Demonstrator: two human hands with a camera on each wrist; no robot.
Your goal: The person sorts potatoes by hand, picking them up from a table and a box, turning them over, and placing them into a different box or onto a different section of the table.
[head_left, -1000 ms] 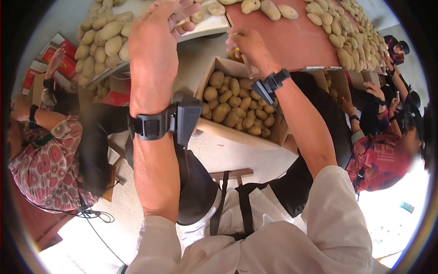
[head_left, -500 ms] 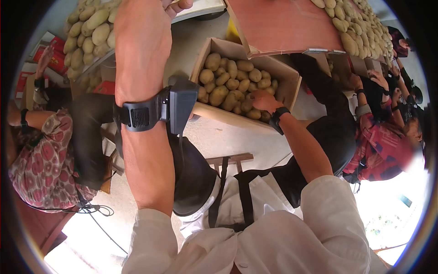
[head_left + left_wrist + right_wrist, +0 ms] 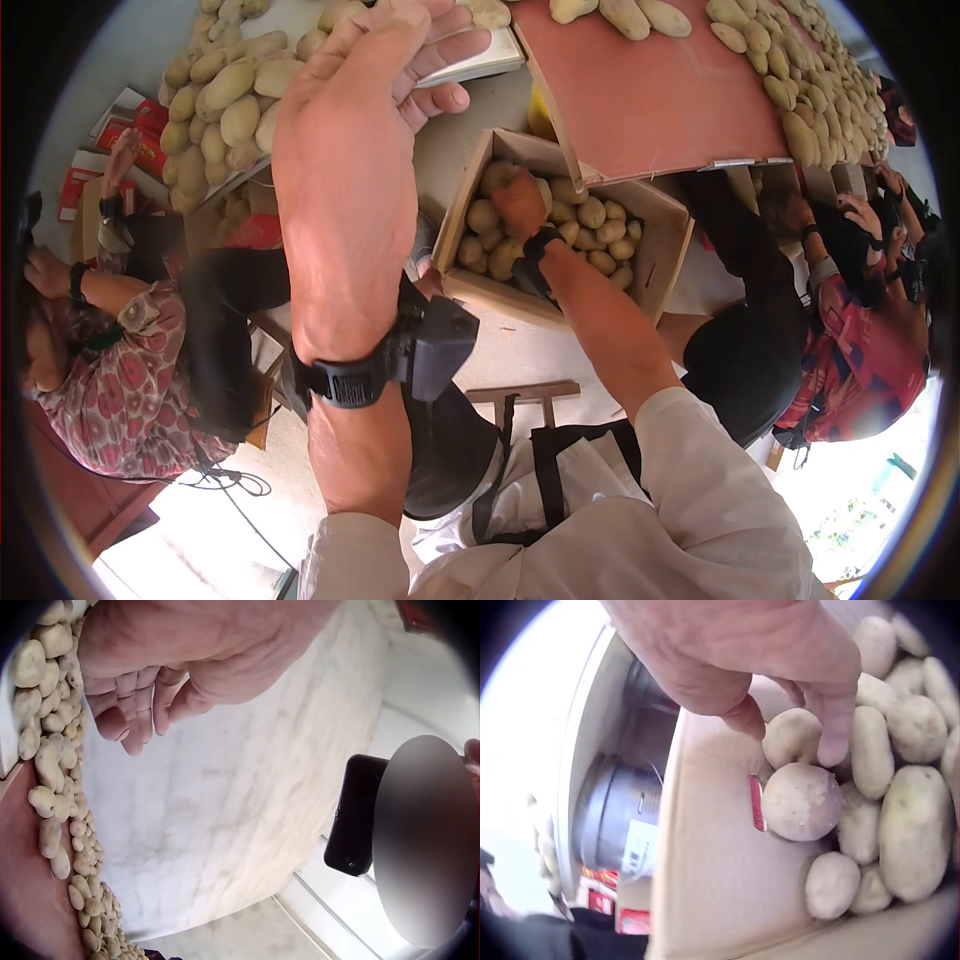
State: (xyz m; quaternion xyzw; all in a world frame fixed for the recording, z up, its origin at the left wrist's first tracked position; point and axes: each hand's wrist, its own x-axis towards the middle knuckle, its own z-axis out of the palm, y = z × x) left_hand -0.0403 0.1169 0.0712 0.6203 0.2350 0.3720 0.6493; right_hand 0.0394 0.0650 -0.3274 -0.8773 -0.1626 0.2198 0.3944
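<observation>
My right hand [image 3: 521,205] reaches down into a cardboard box [image 3: 560,309] of potatoes [image 3: 592,212]. In the right wrist view, the thumb and fingers of this hand [image 3: 757,652] straddle a round potato [image 3: 793,733], thumb tip at one side and a finger at the other. Another round potato [image 3: 802,802] lies against it by a slot in the box wall. Held up in front of me, my left hand [image 3: 350,180] has its fingers loosely bent and nothing in them. The left wrist view shows this hand [image 3: 202,652] beside a long row of potatoes [image 3: 49,761].
A reddish board [image 3: 660,100] overhangs the box's far right corner, with a potato heap [image 3: 825,110] along its right. More potatoes [image 3: 235,100] are piled at the left on a light-coloured surface. People sit on both sides, including one in a patterned shirt [image 3: 150,390].
My right hand has gone from above the board's edge down into the box, then across the potatoes to its far left part. The left hand stays raised.
</observation>
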